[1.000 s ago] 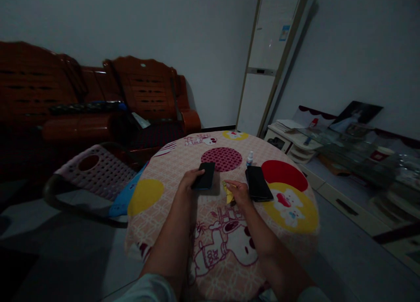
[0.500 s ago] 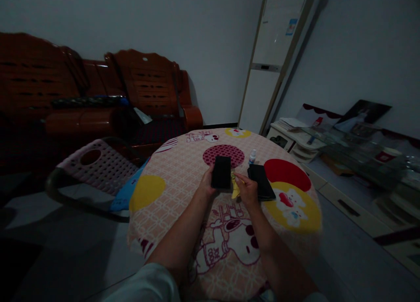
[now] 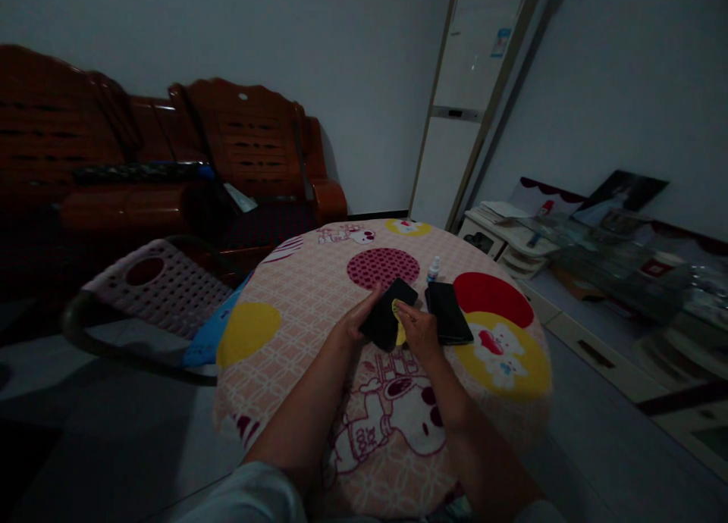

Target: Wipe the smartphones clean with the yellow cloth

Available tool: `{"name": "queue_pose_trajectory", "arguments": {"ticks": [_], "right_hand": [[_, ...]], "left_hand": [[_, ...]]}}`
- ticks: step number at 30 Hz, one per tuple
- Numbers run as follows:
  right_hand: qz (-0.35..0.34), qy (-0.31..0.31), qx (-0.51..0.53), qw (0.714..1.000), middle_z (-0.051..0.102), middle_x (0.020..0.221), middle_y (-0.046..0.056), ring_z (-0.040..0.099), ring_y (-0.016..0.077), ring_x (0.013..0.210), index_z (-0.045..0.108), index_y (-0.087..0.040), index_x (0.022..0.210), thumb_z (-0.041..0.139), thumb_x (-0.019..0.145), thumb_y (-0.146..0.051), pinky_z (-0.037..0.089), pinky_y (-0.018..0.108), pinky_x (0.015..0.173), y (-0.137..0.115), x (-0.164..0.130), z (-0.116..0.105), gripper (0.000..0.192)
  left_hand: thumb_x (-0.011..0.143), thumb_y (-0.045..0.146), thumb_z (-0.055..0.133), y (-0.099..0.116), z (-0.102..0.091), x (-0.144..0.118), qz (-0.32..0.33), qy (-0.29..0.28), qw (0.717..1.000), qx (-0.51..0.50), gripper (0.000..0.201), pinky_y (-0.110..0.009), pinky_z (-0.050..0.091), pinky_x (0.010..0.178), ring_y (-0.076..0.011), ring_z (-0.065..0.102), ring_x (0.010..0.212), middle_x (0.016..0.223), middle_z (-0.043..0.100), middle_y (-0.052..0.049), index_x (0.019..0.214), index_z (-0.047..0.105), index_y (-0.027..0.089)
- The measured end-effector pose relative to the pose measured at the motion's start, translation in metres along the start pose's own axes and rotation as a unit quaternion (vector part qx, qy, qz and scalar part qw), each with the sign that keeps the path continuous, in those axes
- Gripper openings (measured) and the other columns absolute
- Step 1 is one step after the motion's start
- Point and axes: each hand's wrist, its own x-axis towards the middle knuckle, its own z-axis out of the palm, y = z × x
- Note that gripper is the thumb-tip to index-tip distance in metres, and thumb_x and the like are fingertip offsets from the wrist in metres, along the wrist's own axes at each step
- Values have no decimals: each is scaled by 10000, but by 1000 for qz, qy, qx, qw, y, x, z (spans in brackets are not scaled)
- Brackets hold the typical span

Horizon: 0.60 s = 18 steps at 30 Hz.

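Both hands working on one black phone above the round table.

The left hand (image 3: 353, 327) is gripping the black phone (image 3: 388, 314), tilted; the right hand (image 3: 417, 330) is pinching a yellow cloth (image 3: 399, 320) against its face. Just right of the hands, a second phone (image 3: 448, 312) is lying flat on the patterned tablecloth (image 3: 284, 311), a small bottle (image 3: 433, 269) standing beyond.

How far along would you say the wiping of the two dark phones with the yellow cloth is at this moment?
Nothing looks finished. In hand: the left hand holds one phone tilted above the table, and the right hand presses the yellow cloth against it. Left, apparently: the second phone lies flat beside the right hand, untouched, with the small bottle standing behind it.
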Motion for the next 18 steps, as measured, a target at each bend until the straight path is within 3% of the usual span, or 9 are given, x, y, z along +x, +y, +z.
{"name": "queue_pose_trajectory", "arguments": {"ticks": [5, 13, 18], "right_hand": [[-29, 42, -103, 993, 697, 1105, 101, 670, 226, 1009, 664, -168, 1153, 441, 899, -265, 529, 325, 886, -2, 0, -4, 351], [-22, 110, -226, 968, 686, 1110, 162, 679, 237, 978, 630, -95, 1190, 377, 918, -233, 516, 303, 854, -9, 1, -13, 396], [-31, 99, -253, 962, 699, 1086, 147, 694, 222, 928, 633, -120, 1188, 383, 930, -256, 523, 281, 823, -6, 0, -9, 384]], "left_hand": [[850, 572, 485, 0, -3, -3, -7, 11, 999, 46, 506, -314, 553, 630, -204, 680, 640, 809, 710, -121, 978, 640, 108], [913, 546, 348, 1, 3, -11, -11, -60, 995, 78, 556, -360, 552, 650, -227, 685, 670, 830, 705, -148, 1105, 607, 93], [908, 537, 383, -1, 0, -8, 4, -53, 996, 75, 522, -341, 545, 653, -215, 681, 677, 841, 705, -137, 1064, 624, 102]]}}
